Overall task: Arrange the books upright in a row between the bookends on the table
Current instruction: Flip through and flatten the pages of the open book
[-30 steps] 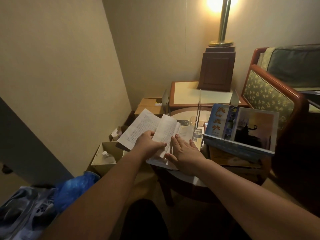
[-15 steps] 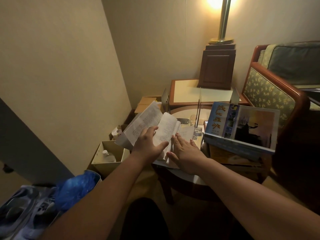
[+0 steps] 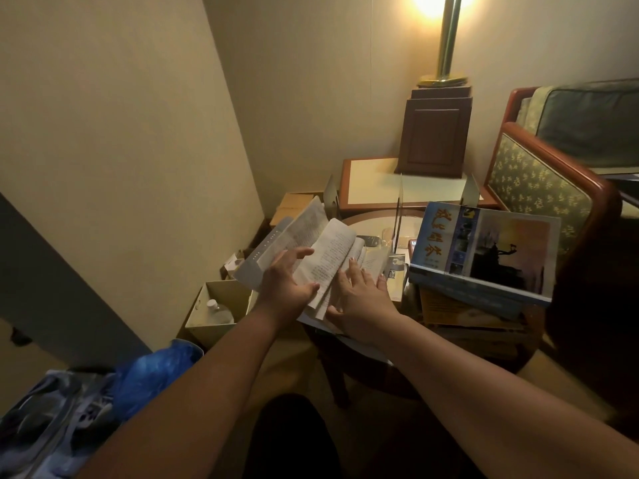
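Observation:
An open paperback (image 3: 325, 261) lies at the left edge of the round table (image 3: 371, 221). Its left half (image 3: 276, 243) is tilted up off the table. My left hand (image 3: 287, 286) presses against that raised half with straight fingers. My right hand (image 3: 361, 293) lies flat on the right-hand pages. A large blue picture book (image 3: 484, 248) rests at a slant on a stack of flat books (image 3: 460, 311) to the right. Thin upright bookends stand at the back of the table: one at the left (image 3: 331, 199), one in the middle (image 3: 399, 210), one at the right (image 3: 472, 192).
Behind the round table is a square side table (image 3: 371, 183) with a wooden lamp base (image 3: 434, 133). An armchair (image 3: 539, 183) crowds the right. On the floor at the left are a bin holding a bottle (image 3: 216, 307), a cardboard box (image 3: 294, 205) and a blue bag (image 3: 155, 371).
The book's left half has swung up and toward the right. My left hand went from pinching pages to pressing flat on that half. My right hand stayed on the right pages.

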A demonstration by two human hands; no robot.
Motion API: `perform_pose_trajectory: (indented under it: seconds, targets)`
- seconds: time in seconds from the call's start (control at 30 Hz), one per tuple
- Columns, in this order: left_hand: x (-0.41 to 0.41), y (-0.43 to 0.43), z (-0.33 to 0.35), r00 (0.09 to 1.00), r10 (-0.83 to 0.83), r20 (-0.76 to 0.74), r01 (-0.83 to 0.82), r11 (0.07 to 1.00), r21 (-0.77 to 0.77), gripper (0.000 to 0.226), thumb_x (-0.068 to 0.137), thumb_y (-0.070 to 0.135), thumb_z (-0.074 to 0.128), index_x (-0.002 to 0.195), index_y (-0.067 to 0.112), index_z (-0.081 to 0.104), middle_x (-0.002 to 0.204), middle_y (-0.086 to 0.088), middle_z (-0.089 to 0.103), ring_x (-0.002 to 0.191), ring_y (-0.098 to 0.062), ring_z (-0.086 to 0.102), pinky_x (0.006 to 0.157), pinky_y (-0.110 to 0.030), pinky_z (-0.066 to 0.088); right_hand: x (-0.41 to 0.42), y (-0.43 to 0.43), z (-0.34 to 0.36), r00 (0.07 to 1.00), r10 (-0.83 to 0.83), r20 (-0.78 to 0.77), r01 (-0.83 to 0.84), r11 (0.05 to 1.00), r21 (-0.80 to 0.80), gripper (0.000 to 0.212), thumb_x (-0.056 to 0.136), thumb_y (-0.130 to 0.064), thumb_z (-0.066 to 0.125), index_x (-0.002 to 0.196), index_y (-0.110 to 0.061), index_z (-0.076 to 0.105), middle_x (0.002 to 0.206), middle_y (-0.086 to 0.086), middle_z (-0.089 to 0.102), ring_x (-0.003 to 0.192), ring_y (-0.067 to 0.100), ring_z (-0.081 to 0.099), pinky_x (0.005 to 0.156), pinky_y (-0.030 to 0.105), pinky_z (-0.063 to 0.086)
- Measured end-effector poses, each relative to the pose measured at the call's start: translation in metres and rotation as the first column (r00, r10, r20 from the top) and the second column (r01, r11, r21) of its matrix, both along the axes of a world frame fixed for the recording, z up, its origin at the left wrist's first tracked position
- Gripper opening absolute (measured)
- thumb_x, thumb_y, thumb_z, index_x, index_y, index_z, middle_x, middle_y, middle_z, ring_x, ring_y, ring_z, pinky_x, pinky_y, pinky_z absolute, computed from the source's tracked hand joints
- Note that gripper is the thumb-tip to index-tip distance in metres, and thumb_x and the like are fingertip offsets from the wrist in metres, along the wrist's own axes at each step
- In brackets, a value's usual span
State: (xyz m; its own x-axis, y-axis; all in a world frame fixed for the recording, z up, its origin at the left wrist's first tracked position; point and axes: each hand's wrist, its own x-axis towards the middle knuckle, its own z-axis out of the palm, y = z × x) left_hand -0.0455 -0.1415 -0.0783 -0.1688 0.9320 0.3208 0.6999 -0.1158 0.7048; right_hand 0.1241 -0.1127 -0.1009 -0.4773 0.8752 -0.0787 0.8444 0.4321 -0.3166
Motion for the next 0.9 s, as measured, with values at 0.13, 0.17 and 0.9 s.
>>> perform_pose_trajectory:
  seconds: [0.13, 0.17, 0.9]
  targets:
    - [-0.012, 0.005, 0.009, 0.986, 0.07, 0.151, -0.068, 0.998, -0.017, 0.053, 0.081, 0.012, 0.082, 0.126, 0.028, 0.058, 0.135, 0.001, 0.058, 0.13, -0.022, 0.053, 0.092, -0.045, 0.059, 0.001, -0.005, 0.005, 0.991, 0.126, 0.049, -0.132, 0.982, 0.135, 0.08, 0.102, -0.052, 0.047, 0.163, -0.015, 0.009, 0.171, 0.011, -0.005, 0.155, 0.031, -0.013, 0.123, 0.062, -0.006]
    - [-0.014, 0.006, 0.011, 0.979, 0.096, 0.18, -0.094, 0.995, -0.023, 0.053, 0.081, 0.011, 0.082, 0.126, 0.026, 0.059, 0.134, 0.002, 0.058, 0.131, -0.022, 0.053, 0.091, -0.045, 0.06, 0.001, -0.006, 0.005, 0.985, 0.161, 0.056, -0.169, 0.97, 0.173, 0.08, 0.102, -0.055, 0.046, 0.163, -0.016, 0.012, 0.171, 0.01, -0.001, 0.156, 0.03, -0.012, 0.123, 0.061, -0.007]
    - [-0.009, -0.005, 0.012, 0.959, 0.213, -0.189, -0.248, 0.952, -0.182, 0.046, 0.091, 0.007, 0.071, 0.131, 0.03, 0.063, 0.14, -0.01, 0.048, 0.131, -0.031, 0.047, 0.092, -0.034, 0.052, 0.02, 0.021, 0.033, 0.933, 0.172, 0.315, -0.188, 0.982, 0.02, 0.045, 0.104, -0.053, 0.044, 0.126, -0.019, 0.063, 0.122, 0.002, 0.066, 0.129, 0.027, 0.056, 0.123, 0.059, 0.005]
